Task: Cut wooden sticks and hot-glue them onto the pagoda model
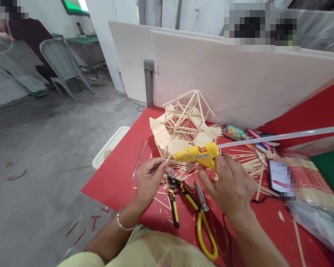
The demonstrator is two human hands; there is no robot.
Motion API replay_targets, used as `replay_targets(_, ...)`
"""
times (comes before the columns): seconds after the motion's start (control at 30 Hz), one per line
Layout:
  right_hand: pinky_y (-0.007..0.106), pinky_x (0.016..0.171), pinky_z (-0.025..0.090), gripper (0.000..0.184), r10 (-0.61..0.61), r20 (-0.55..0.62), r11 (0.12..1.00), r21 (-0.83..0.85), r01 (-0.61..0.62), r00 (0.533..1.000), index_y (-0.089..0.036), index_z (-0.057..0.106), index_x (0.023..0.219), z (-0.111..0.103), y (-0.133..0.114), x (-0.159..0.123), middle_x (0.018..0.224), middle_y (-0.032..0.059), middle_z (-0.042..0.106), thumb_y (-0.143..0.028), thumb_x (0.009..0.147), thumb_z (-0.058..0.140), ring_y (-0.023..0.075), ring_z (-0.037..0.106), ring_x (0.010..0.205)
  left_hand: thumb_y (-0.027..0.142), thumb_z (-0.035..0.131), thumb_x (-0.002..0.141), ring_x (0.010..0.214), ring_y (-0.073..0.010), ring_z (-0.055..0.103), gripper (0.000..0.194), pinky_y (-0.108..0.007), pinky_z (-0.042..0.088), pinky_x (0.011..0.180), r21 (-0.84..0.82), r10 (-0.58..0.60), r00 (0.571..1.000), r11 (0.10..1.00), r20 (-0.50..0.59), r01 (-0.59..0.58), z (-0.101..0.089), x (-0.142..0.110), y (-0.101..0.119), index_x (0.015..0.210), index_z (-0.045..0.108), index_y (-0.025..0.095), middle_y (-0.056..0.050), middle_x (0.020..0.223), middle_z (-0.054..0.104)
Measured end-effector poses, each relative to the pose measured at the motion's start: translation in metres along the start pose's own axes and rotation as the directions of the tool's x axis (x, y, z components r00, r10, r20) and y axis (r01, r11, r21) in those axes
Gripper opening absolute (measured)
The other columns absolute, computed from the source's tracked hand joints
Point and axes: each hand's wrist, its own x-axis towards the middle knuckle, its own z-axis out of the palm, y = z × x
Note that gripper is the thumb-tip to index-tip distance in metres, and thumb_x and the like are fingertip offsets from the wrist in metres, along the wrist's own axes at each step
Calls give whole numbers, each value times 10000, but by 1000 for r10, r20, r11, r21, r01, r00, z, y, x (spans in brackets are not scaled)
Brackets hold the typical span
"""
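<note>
My right hand (228, 181) is wrapped round the handle of a yellow glue gun (196, 154), which has a long clear glue stick (281, 136) sticking out of its back. The gun's nozzle points left, at the fingertips of my left hand (150, 176). Those fingers pinch the end of a small thin wooden stick (167, 161), mostly hidden by hand and nozzle. Behind the gun stands a model built of wooden sticks (183, 126), with slatted panels and an open pointed frame. Below my hands lie pliers (174, 200) with black and yellow handles and yellow-handled scissors (203, 218).
A clear ruler (141, 157) lies on the red tabletop (114, 178). Loose sticks (247, 163), a phone (281, 178) and plastic packs (320, 178) crowd the right side. White boards (211, 74) stand behind. A seated person (30, 40) and a chair (61, 59) are far left.
</note>
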Motion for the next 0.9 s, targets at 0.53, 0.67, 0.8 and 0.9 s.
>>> replay_targets(0.53,297,700,463,428,17,12,999,-31,-17,1000,-116,582,1124,2,-2,2,878,83,679,-385,812,698,202,616,800,328,763,787,549,-123,634,192,-201,497,499,-97,-107,994,990,4,107,0,4,-6,879,751,160,-42,670,727)
replay_targets(0.67,301,686,455,439,54,12,996,-77,-53,998,-119,581,1144,7,-5,7,871,83,681,-407,828,680,206,609,782,364,777,768,511,-111,617,243,-197,475,470,-181,-170,985,969,3,168,4,11,-16,868,738,147,-41,660,722)
replay_targets(0.8,299,662,433,422,58,31,994,-92,-55,998,-121,582,1161,15,-7,13,859,79,673,-408,858,641,200,592,769,375,767,779,497,-102,607,261,-195,467,466,-208,-174,985,963,-4,169,8,18,-22,880,727,137,-33,647,712)
replay_targets(0.9,304,656,418,413,62,55,996,-74,-58,997,-111,588,1165,21,-8,14,870,87,669,-398,871,619,201,583,778,373,757,792,503,-102,609,258,-193,464,467,-212,-165,986,964,-3,160,10,21,-22,882,719,134,-26,636,701)
